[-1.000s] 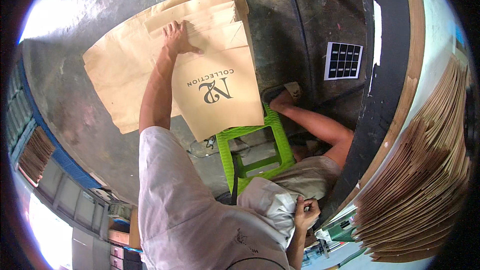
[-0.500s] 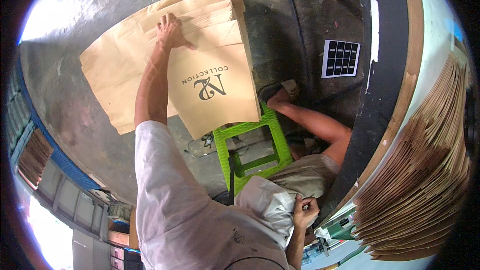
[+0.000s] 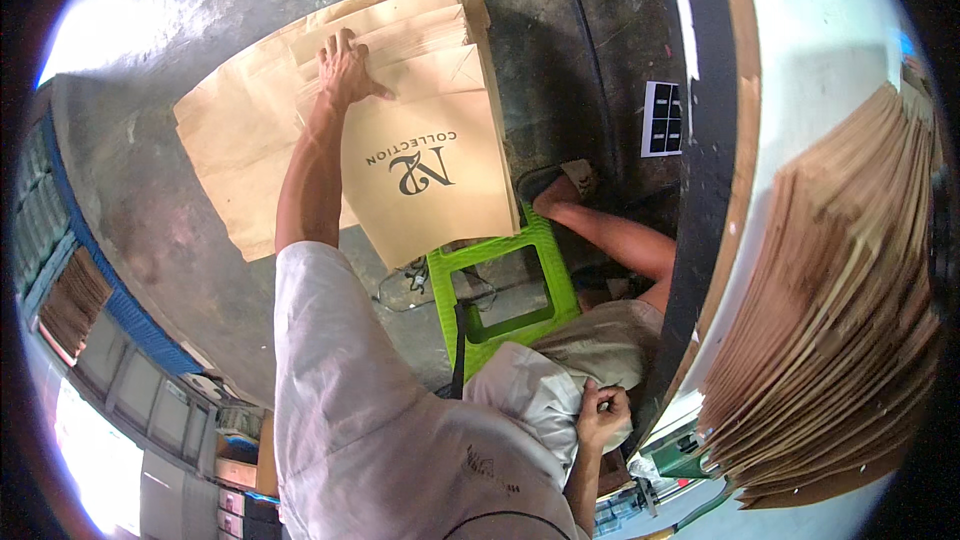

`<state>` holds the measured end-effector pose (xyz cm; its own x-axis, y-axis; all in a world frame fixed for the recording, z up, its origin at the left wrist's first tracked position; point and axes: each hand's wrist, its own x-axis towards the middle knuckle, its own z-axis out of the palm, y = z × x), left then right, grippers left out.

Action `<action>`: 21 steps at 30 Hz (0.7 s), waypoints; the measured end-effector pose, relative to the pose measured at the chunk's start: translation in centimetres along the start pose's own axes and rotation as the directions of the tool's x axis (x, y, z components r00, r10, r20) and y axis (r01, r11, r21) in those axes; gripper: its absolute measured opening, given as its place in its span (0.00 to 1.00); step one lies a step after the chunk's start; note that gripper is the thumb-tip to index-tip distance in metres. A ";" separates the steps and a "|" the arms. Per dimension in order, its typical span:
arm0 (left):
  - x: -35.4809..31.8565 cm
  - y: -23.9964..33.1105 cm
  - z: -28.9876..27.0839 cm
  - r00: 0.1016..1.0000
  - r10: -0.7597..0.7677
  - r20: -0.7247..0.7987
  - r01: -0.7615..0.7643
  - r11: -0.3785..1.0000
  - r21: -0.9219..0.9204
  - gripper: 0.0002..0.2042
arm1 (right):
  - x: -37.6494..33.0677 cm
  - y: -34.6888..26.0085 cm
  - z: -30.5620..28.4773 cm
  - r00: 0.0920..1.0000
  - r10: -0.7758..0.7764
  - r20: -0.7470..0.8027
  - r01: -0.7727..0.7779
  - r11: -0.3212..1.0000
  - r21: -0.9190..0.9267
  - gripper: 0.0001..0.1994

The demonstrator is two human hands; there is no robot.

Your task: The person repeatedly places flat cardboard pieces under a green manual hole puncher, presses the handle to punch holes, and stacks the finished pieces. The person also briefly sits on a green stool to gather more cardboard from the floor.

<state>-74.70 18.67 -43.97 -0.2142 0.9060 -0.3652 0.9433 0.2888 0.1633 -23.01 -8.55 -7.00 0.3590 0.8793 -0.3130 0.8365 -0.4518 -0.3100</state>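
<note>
Bags (image 3: pixel 420 225), brown paper, one stack, a dark mark printed on the top one: lying beyond the stool (image 3: pixel 557 275), lowest corner over the stool's far edge in this view, contact with it not determinable; folded ends stepped toward the far side; a wider brown paper layer (image 3: pixel 230 150) extends beneath, to the left and far side, over the grey floor (image 3: pixel 120 190). Left hand (image 3: pixel 345 72): on the stack, palm down near the stepped ends, thumb apart from the fingers, nothing visibly clamped. Right hand (image 3: pixel 600 415): well apart from the left, by the white cloth (image 3: pixel 525 395) in the lap, fingers curled; whether it grips anything cannot be told. Table (image 3: pixel 800 120), white-topped, wood strip and black band along its left edge: at right, a brown bundle (image 3: pixel 820 340) of many layers inward from that edge. Printed sheet (image 3: pixel 661 120), dark blocks on white: just left of the black band, partly hidden by it. Cable (image 3: pixel 592 50), dark: on the floor between bags and printed sheet. Change of record: half a second ago the printed sheet showed whole; table and bundle now fill more of the view, most likely a head movement. Left fingers look more bent than a second ago, the hand at nearly the same spot on the stack; bags lie much as they did, so the handling seems paused at a steady contact.
</note>
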 end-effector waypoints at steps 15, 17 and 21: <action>-18.4 4.1 -12.3 0.922 0.215 0.323 -0.158 0.969 -0.192 0.29 | -1.0 1.3 -0.2 0.995 -0.046 -0.092 0.069 0.962 0.264 0.12; -24.4 6.8 -16.7 0.916 0.288 0.280 -0.257 0.956 -0.144 0.26 | -1.0 0.4 -1.4 0.988 -0.142 -0.055 0.152 0.947 0.285 0.11; -34.4 9.0 -25.3 0.885 0.447 0.134 -0.449 0.893 -0.015 0.16 | 0.0 -0.4 -0.5 0.925 -0.381 0.013 0.328 0.813 0.482 0.17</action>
<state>-65.23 -2.06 -6.69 0.2660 0.8889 -0.3731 0.9351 -0.1438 0.3240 -23.17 -8.30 -6.42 0.0079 0.9831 -0.1829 0.5982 -0.1512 -0.7870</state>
